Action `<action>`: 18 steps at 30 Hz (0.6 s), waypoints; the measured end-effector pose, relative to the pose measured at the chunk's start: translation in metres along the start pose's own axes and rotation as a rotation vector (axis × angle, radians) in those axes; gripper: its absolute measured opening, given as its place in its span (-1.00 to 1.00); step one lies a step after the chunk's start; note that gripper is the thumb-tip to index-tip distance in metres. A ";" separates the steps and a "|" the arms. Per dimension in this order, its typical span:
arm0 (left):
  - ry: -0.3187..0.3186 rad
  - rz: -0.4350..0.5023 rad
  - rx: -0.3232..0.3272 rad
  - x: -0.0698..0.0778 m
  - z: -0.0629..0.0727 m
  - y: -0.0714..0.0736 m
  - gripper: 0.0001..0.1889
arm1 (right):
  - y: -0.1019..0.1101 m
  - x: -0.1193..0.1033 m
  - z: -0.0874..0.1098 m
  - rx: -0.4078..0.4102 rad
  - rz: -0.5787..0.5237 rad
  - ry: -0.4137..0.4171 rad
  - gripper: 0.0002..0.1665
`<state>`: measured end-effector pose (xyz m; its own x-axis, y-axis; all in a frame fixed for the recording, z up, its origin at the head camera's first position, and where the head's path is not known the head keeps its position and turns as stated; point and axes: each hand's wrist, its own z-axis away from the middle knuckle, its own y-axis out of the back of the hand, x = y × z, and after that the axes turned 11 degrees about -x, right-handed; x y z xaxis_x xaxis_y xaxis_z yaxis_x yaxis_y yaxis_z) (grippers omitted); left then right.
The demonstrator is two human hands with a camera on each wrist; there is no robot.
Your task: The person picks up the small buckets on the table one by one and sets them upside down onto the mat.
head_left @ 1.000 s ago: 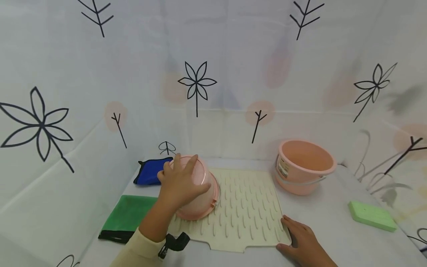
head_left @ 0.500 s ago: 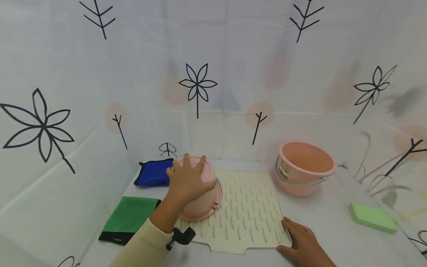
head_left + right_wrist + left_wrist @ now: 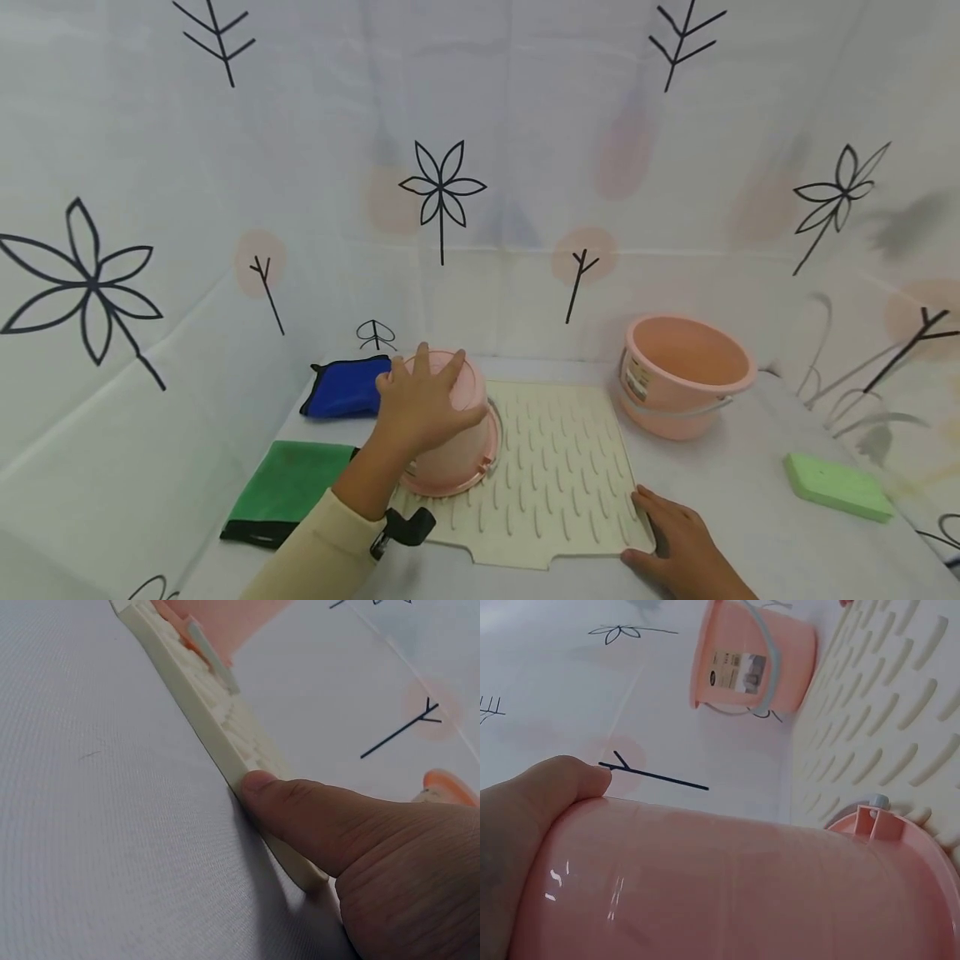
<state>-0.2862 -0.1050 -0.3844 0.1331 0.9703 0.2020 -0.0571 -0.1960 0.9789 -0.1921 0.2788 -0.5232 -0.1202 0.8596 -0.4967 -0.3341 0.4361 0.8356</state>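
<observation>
A pink bucket stands upside down on the left part of a cream ridged washboard. My left hand grips its upturned base from above, fingers spread over it. In the left wrist view the thumb lies at the base's edge, and the bucket's side fills the lower part. My right hand holds the washboard's near right corner; in the right wrist view its thumb presses the board's near edge. The rest of that hand's fingers are hidden there.
A second pink bucket stands upright behind the board on the right, its grey handle lowered. A green sponge lies at the right. Folded green cloth and blue cloth lie on the left. A patterned white sheet hangs behind.
My left hand and the upturned bucket have shifted a little to the right over the washboard, mostly in the first half second. My right hand has stayed on the corner.
</observation>
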 end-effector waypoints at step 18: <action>0.000 0.337 0.118 -0.008 -0.020 0.007 -0.15 | -0.001 -0.001 0.000 -0.009 -0.025 -0.038 0.27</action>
<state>-0.3071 -0.1110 -0.3799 0.1264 0.8482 0.5144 0.0169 -0.5204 0.8538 -0.1918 0.2771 -0.5233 -0.0760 0.8582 -0.5076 -0.3446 0.4551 0.8210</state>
